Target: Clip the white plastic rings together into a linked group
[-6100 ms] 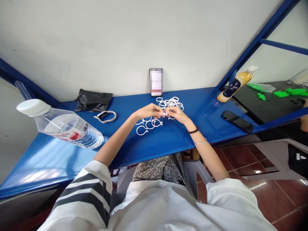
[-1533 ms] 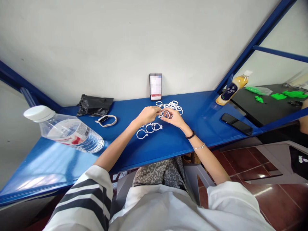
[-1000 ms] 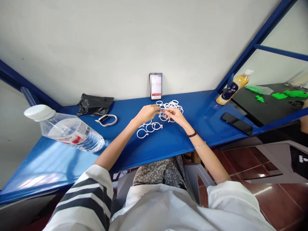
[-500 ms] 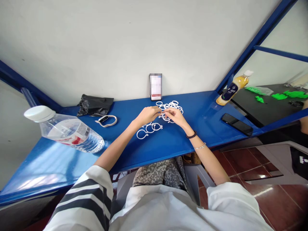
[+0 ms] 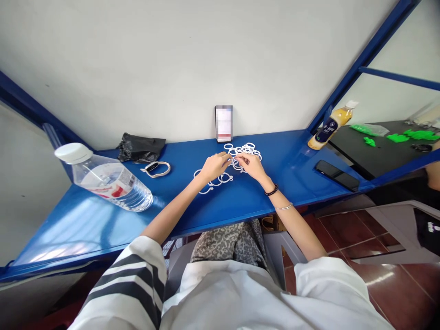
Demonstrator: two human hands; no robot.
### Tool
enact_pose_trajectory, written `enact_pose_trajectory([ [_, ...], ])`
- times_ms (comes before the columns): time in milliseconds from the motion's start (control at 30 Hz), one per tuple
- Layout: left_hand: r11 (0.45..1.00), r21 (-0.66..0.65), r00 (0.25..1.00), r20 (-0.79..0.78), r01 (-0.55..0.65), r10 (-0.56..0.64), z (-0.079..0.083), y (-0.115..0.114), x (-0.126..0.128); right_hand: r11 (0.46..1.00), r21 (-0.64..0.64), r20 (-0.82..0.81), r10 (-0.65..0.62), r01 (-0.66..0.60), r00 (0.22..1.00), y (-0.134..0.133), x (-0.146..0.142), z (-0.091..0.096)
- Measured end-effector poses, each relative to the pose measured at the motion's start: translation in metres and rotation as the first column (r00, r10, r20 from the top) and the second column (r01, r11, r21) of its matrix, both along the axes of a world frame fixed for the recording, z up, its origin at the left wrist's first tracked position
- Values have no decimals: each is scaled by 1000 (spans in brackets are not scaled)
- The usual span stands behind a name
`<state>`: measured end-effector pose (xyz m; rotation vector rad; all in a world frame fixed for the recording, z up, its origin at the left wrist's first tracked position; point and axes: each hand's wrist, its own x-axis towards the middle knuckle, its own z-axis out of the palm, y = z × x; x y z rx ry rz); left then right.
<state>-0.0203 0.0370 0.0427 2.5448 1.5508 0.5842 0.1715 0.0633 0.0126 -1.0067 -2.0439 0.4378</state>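
Note:
My left hand [image 5: 217, 166] and my right hand [image 5: 250, 164] come together over the blue table, their fingertips pinched nearly touching. A white ring [image 5: 235, 166] shows between and just below them, and both hands are closed on it; the small part at the fingertips is hidden. Right behind the hands lies a heap of white rings [image 5: 250, 146] with small knobs, overlapping one another. Several more white rings [image 5: 225, 178] lie in a loose row in front of my left hand, partly covered by my left wrist.
A phone [image 5: 224, 123] leans on the wall behind the heap. To the left are a water bottle [image 5: 113, 185], a wristband watch [image 5: 156, 168] and a black plastic bag [image 5: 141, 147]. A juice bottle [image 5: 330, 127] and a dark phone [image 5: 337, 175] are on the right.
My left hand has shifted slightly toward me, and its wrist now covers part of the loose row of rings. My right hand stays almost in place, and the view has turned a little.

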Motion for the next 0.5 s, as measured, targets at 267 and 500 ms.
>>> enact_pose_trajectory([
  [267,994,100,986,164,-45,28,-25,-10,-15,995,13,104,-102,102,989,-20,1,-7],
  [500,988,125,983,169,-87,65,-42,-26,-34,982,-17,120,-184,187,976,-42,10,-13],
])
